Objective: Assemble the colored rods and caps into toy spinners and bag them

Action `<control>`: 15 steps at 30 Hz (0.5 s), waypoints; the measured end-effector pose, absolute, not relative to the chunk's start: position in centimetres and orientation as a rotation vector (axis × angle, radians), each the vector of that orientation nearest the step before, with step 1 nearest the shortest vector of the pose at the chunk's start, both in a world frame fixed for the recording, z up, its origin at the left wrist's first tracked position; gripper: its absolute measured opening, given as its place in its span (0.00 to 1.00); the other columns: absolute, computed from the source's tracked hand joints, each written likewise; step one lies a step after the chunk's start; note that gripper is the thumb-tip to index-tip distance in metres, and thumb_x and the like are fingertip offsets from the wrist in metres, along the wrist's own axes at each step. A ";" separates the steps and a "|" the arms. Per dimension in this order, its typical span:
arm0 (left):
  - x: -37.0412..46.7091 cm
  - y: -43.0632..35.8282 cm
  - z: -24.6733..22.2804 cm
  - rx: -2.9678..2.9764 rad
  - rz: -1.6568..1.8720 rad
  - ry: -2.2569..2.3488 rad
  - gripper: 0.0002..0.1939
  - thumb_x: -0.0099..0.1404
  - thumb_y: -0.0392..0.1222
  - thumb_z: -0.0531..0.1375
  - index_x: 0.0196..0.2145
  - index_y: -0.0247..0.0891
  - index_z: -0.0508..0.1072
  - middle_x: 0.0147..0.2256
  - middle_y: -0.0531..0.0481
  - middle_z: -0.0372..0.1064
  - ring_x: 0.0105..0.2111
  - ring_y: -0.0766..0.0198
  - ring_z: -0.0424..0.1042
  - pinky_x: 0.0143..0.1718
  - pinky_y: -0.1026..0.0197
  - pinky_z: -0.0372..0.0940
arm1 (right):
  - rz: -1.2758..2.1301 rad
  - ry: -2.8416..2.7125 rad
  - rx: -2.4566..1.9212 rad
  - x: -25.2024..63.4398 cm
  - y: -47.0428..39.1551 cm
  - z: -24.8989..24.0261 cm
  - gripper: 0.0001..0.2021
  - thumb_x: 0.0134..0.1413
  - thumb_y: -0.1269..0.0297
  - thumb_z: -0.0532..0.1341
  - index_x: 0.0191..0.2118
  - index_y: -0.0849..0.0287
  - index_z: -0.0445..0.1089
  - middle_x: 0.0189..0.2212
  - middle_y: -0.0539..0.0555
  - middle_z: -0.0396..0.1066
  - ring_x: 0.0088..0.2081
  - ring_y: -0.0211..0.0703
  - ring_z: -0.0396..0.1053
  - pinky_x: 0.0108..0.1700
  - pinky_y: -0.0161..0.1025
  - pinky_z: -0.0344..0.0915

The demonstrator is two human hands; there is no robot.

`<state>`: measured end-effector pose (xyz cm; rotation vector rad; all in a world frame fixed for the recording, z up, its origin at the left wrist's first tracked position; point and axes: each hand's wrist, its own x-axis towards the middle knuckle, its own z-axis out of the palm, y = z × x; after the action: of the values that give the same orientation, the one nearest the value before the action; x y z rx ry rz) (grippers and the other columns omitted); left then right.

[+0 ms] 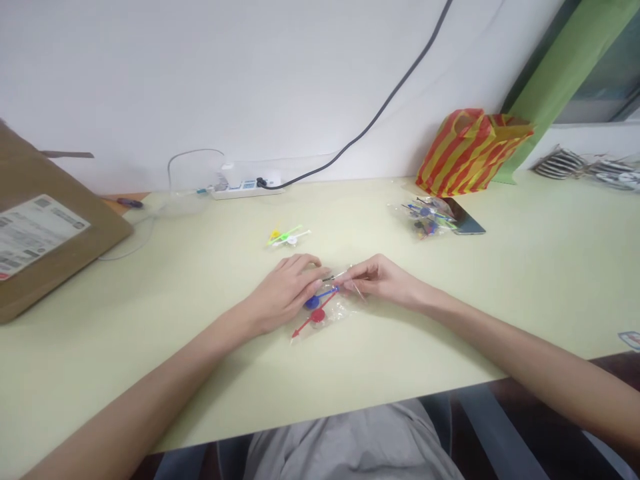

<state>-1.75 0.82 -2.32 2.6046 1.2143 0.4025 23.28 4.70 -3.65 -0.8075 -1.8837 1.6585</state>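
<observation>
On the pale table, a clear plastic bag (343,310) lies between my hands. A red arrow spinner (318,315) and a blue arrow spinner (313,302) show in it, and a dark strip appears by my left fingertips. My left hand (287,291) rests over the bag's left part with its fingers stretched out. With thumb and fingers pinched together, my right hand (376,279) grips the bag's right end. Beyond my left hand lies another small bag with yellow, green and white spinners (285,237).
Farther right, a bag of mixed spinners (425,215) touches a dark phone (466,217). A striped red-and-yellow bag (473,153) stands by the wall. A power strip (247,189) with a black cable sits at the back. At left is a cardboard box (100,207).
</observation>
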 end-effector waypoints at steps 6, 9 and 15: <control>-1.5 -0.2 -1.6 2.552 0.458 1.251 0.40 0.72 0.60 0.54 0.73 0.43 0.45 0.67 0.40 0.55 0.65 0.48 0.57 0.65 0.46 0.56 | 1.416 -1.709 -0.929 23.3 5.3 -3.9 0.17 0.54 0.55 0.67 0.45 0.62 0.80 0.35 0.56 0.80 0.32 0.40 0.71 0.37 0.38 0.67; -1.3 -0.6 -1.8 2.608 0.417 1.189 0.46 0.69 0.63 0.57 0.74 0.40 0.42 0.72 0.39 0.45 0.70 0.44 0.48 0.68 0.43 0.51 | 1.302 -1.603 -0.975 23.6 5.8 -3.8 0.17 0.56 0.58 0.65 0.47 0.61 0.77 0.33 0.56 0.79 0.34 0.41 0.72 0.40 0.38 0.67; -1.3 -0.9 -2.8 2.701 0.286 1.035 0.42 0.71 0.64 0.54 0.74 0.47 0.44 0.74 0.46 0.34 0.74 0.47 0.38 0.72 0.42 0.39 | 1.227 -1.663 -0.958 23.4 9.4 -4.9 0.19 0.56 0.60 0.62 0.53 0.59 0.72 0.36 0.57 0.80 0.33 0.40 0.71 0.38 0.38 0.66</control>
<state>-1.29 -0.94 -2.81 2.7007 1.0352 0.2865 23.38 9.40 -4.94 -0.9581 -1.6630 1.2266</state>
